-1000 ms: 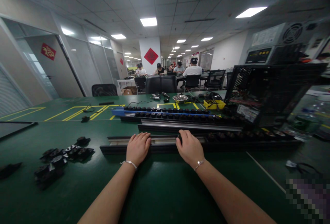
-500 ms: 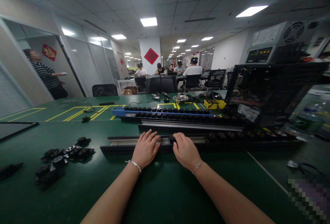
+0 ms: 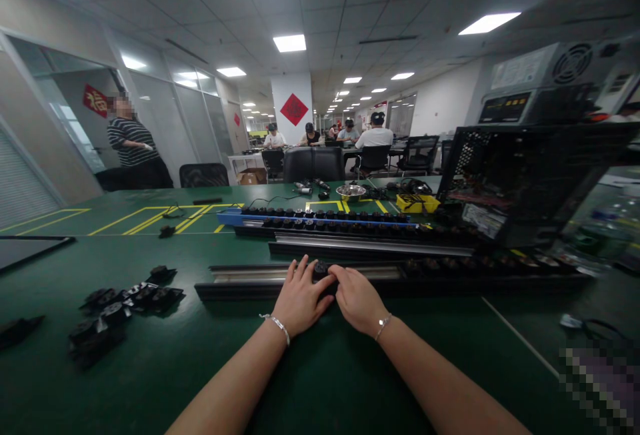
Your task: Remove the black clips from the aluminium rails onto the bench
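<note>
A black round-faced socket module [image 3: 321,269] sits at the long black rail [image 3: 235,287] on the green table. My left hand [image 3: 301,299] is at its left, with fingers over the rail and around the module's near side. My right hand [image 3: 357,296] has its fingers bent together against the module's right edge, close to the left fingers. The fingers partly hide the module. Farther right along this rail stands a row of similar modules [image 3: 450,267].
Loose black modules [image 3: 115,311] lie at left. Behind are another rail [image 3: 370,246], a blue strip [image 3: 330,219] with modules, a metal bowl [image 3: 351,192] and a yellow tray [image 3: 417,203]. A computer case [image 3: 530,181] stands right. People sit farther back; one stands at left.
My left hand has moved right, and its fingers now meet near my right hand around the module, which shows more clearly. A person at the left has moved right.
</note>
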A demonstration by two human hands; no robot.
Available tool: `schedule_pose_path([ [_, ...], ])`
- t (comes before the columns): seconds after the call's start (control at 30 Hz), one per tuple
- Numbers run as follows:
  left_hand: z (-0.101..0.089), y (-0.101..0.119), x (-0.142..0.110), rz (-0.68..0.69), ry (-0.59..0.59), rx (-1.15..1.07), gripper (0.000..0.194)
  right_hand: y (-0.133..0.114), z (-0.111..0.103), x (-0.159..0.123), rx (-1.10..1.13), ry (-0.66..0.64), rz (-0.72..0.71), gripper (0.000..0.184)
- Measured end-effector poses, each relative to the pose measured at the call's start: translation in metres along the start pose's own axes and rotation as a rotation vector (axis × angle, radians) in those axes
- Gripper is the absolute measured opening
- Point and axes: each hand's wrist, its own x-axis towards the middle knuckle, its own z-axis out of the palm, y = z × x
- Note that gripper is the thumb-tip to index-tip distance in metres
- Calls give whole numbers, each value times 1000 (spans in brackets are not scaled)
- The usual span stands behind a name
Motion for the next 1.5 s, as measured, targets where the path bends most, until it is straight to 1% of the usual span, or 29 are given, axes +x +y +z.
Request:
schedule_pose_path([
  [0.1,1,1,0,-48,-1,37,44,-2,-1,-1,-46,-34,7,42],
  [0.23,-1,1,0,-87,-10,42,41,-3,-2,-3,-157,-11,38,41],
  [0.43,-9,-1,1,-141,1,19,38,2,-7,-4,-272,8,125,38],
  [0.6,-12,-3,0,-192,22,52,35,4,-6,-4,-271,-1,135,36],
  [0.73,-10,0,-2,-271,43,91,37,4,-6,-4,-275,-6,129,33],
  [0.9,-9,9,-3,-345,-1,108,51,4,-7,-4,-290,-8,118,31],
  [1.0,-11,9,-3,-366,-21,119,51,4,-7,-4,-299,-8,114,31],
  [1.2,-17,2,-5,-396,-15,155,49,5,-7,-4,-299,-15,114,31],
  [1.33,-23,-4,-7,-448,-73,166,52,5,-7,-4,-296,-18,115,30],
  [1.5,-35,-17,-7,-518,-227,149,56,4,-8,-3,-290,-24,119,31],
])
